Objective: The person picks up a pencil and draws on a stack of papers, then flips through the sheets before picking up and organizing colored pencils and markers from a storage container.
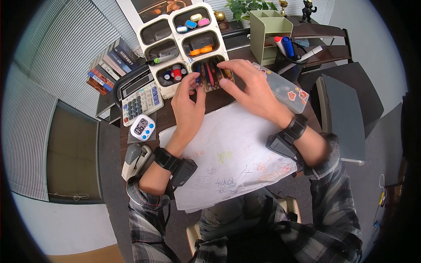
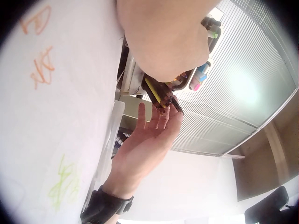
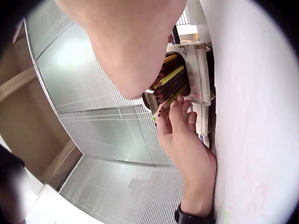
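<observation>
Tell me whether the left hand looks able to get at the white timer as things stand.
Probably yes: the white timer sits uncovered below the calculator in the head view, and nothing visible blocks the left hand. It would just have to turn from the pencils.

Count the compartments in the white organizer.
6: far left, middle left, near left, far right, middle right and near right, which holds pencils between the left hand and right hand. Hands partly cover that one; none looks fully hidden.
</observation>
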Action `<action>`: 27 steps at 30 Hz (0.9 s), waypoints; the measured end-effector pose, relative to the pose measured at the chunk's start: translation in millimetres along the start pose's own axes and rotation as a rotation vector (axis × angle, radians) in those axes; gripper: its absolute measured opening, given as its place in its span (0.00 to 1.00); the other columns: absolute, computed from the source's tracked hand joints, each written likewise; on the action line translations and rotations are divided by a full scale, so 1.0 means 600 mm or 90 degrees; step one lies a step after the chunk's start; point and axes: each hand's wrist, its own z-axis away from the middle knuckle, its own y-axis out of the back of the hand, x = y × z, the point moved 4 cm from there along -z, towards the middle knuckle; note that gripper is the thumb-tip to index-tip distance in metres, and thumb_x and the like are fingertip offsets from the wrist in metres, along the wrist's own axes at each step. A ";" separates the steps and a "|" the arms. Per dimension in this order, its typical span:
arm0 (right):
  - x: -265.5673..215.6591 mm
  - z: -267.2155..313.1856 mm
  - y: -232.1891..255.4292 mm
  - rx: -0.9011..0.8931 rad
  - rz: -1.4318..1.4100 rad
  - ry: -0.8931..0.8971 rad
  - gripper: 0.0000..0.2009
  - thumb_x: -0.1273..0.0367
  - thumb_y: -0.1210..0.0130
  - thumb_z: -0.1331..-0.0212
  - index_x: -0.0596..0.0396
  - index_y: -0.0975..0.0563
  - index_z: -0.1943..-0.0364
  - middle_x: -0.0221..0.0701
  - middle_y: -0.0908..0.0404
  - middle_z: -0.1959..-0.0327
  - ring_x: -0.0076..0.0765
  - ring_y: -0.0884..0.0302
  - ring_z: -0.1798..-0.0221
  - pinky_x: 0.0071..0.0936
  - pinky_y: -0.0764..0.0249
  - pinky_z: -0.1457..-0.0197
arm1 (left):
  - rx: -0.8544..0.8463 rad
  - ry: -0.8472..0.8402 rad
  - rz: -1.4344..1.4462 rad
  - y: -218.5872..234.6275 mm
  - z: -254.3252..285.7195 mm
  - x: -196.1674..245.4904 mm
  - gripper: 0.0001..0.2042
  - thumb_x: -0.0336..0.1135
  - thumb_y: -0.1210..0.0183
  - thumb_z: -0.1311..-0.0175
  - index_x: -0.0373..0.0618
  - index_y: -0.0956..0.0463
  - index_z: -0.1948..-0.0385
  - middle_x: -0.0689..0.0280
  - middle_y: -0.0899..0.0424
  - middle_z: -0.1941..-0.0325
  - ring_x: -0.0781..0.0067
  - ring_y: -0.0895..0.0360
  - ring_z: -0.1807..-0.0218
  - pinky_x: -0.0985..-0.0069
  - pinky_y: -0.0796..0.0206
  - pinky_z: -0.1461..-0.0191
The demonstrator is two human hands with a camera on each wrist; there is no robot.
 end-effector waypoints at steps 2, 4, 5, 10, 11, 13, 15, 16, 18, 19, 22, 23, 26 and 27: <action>0.000 0.000 0.001 0.002 -0.002 -0.005 0.16 0.65 0.40 0.37 0.61 0.22 0.51 0.42 0.20 0.55 0.47 0.25 0.49 0.38 0.28 0.45 | 0.000 0.002 0.005 0.000 0.000 -0.001 0.14 0.27 0.41 0.35 0.39 0.23 0.49 0.54 0.15 0.57 0.62 0.17 0.56 0.69 0.27 0.54; 0.002 0.000 0.001 0.004 -0.005 -0.009 0.16 0.65 0.40 0.37 0.61 0.22 0.51 0.42 0.20 0.55 0.47 0.25 0.50 0.38 0.28 0.45 | 0.002 0.001 0.007 0.000 0.000 -0.001 0.14 0.27 0.41 0.35 0.39 0.24 0.48 0.54 0.16 0.57 0.62 0.17 0.56 0.69 0.27 0.54; 0.003 0.000 0.000 -0.001 -0.007 -0.007 0.15 0.65 0.40 0.37 0.61 0.22 0.52 0.41 0.20 0.55 0.47 0.25 0.50 0.38 0.27 0.46 | 0.004 0.001 0.010 -0.001 -0.001 -0.001 0.14 0.27 0.42 0.35 0.39 0.24 0.48 0.54 0.16 0.57 0.62 0.17 0.56 0.69 0.27 0.54; 0.005 0.001 -0.002 -0.034 -0.015 -0.012 0.14 0.66 0.40 0.37 0.61 0.21 0.53 0.42 0.18 0.54 0.47 0.24 0.51 0.38 0.26 0.47 | 0.004 -0.013 -0.009 -0.002 -0.001 -0.006 0.14 0.27 0.42 0.34 0.40 0.24 0.47 0.57 0.15 0.56 0.69 0.19 0.61 0.73 0.29 0.58; 0.005 0.001 -0.002 -0.033 -0.014 -0.009 0.14 0.66 0.40 0.37 0.61 0.21 0.53 0.42 0.18 0.54 0.46 0.24 0.51 0.38 0.26 0.47 | 0.007 -0.033 -0.031 -0.001 -0.001 -0.005 0.14 0.27 0.43 0.33 0.41 0.24 0.46 0.60 0.14 0.56 0.75 0.21 0.67 0.77 0.30 0.63; 0.006 0.001 -0.003 -0.033 -0.013 -0.005 0.13 0.66 0.41 0.36 0.61 0.21 0.53 0.42 0.18 0.54 0.46 0.24 0.50 0.38 0.26 0.47 | 0.007 -0.038 -0.033 -0.001 -0.001 -0.005 0.14 0.27 0.43 0.33 0.41 0.25 0.46 0.60 0.14 0.56 0.75 0.21 0.67 0.77 0.30 0.63; 0.008 0.002 -0.005 -0.023 -0.022 -0.025 0.13 0.66 0.43 0.35 0.62 0.21 0.53 0.42 0.18 0.54 0.47 0.25 0.49 0.39 0.26 0.47 | 0.008 -0.043 -0.036 -0.001 -0.001 -0.005 0.14 0.27 0.43 0.33 0.41 0.25 0.46 0.60 0.14 0.55 0.75 0.20 0.66 0.76 0.30 0.63; 0.009 0.002 -0.006 -0.024 -0.023 -0.024 0.13 0.66 0.43 0.35 0.62 0.21 0.53 0.42 0.18 0.54 0.47 0.25 0.49 0.39 0.26 0.47 | 0.009 -0.042 -0.033 0.000 0.000 -0.006 0.15 0.27 0.43 0.33 0.41 0.25 0.46 0.60 0.14 0.55 0.74 0.20 0.66 0.76 0.29 0.63; 0.010 0.002 -0.005 -0.019 -0.014 -0.011 0.13 0.66 0.44 0.34 0.62 0.21 0.53 0.43 0.18 0.54 0.49 0.25 0.48 0.39 0.27 0.46 | 0.011 -0.041 -0.031 0.000 -0.001 -0.007 0.15 0.27 0.43 0.33 0.41 0.25 0.46 0.59 0.14 0.55 0.74 0.20 0.66 0.75 0.29 0.63; 0.009 0.002 -0.005 -0.020 -0.014 -0.011 0.13 0.66 0.44 0.34 0.62 0.21 0.53 0.43 0.18 0.54 0.49 0.25 0.48 0.39 0.27 0.46 | 0.015 -0.037 -0.023 0.000 -0.001 -0.007 0.15 0.26 0.44 0.33 0.41 0.25 0.46 0.59 0.14 0.56 0.74 0.20 0.66 0.76 0.29 0.63; 0.006 0.002 -0.004 -0.019 -0.018 -0.025 0.13 0.66 0.46 0.33 0.63 0.22 0.53 0.43 0.19 0.53 0.50 0.26 0.47 0.40 0.27 0.45 | 0.015 -0.013 0.000 0.003 -0.001 0.001 0.15 0.25 0.45 0.34 0.41 0.26 0.46 0.57 0.15 0.57 0.68 0.19 0.63 0.73 0.29 0.59; 0.007 0.002 -0.004 -0.023 -0.019 -0.029 0.13 0.67 0.46 0.33 0.63 0.22 0.53 0.44 0.19 0.53 0.50 0.26 0.47 0.40 0.28 0.44 | 0.011 0.006 0.017 0.004 -0.001 0.002 0.14 0.24 0.45 0.34 0.40 0.26 0.47 0.56 0.16 0.58 0.63 0.18 0.59 0.70 0.28 0.55; 0.008 0.002 -0.004 -0.025 -0.020 -0.029 0.12 0.68 0.48 0.33 0.64 0.22 0.52 0.44 0.19 0.53 0.51 0.26 0.47 0.40 0.28 0.43 | 0.018 0.010 0.015 0.004 -0.001 0.000 0.14 0.23 0.46 0.34 0.40 0.27 0.47 0.56 0.16 0.59 0.64 0.18 0.62 0.71 0.27 0.58; 0.008 0.002 -0.004 -0.024 -0.019 -0.025 0.12 0.70 0.49 0.33 0.64 0.23 0.52 0.44 0.19 0.53 0.52 0.26 0.47 0.41 0.29 0.43 | 0.018 0.010 0.014 0.003 0.000 -0.002 0.14 0.23 0.46 0.34 0.40 0.27 0.47 0.56 0.16 0.59 0.64 0.18 0.62 0.71 0.27 0.58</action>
